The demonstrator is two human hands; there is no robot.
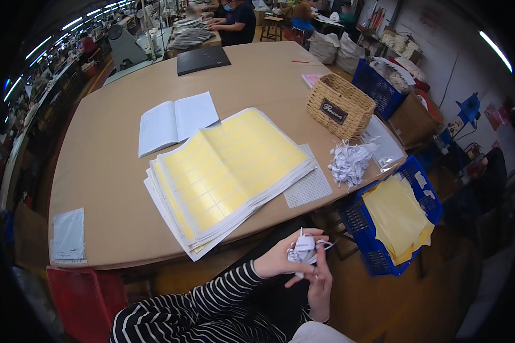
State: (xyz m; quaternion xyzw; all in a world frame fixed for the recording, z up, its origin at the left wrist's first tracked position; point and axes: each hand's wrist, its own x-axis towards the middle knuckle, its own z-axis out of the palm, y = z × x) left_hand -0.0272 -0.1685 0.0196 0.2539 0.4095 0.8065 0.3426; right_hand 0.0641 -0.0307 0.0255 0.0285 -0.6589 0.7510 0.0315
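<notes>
White crumpled strips in a small bundle (303,250) sit between both hands, low and near, below the bench's near edge. The left hand (280,257), on a striped sleeve, closes round the bundle from the left; the right hand (320,280) pinches it from below and right, so both are clenched on it, equally close. Its long axis I cannot tell. Right of the hands stands one blue plastic crate (420,188) holding yellow sheets. On the tan bench (109,171) lie one thick stack of yellow label sheets (229,166), one loose pile of white strips (349,163), one open notebook (174,121), one wicker basket (340,106), and, farthest, one black folder (203,59).
</notes>
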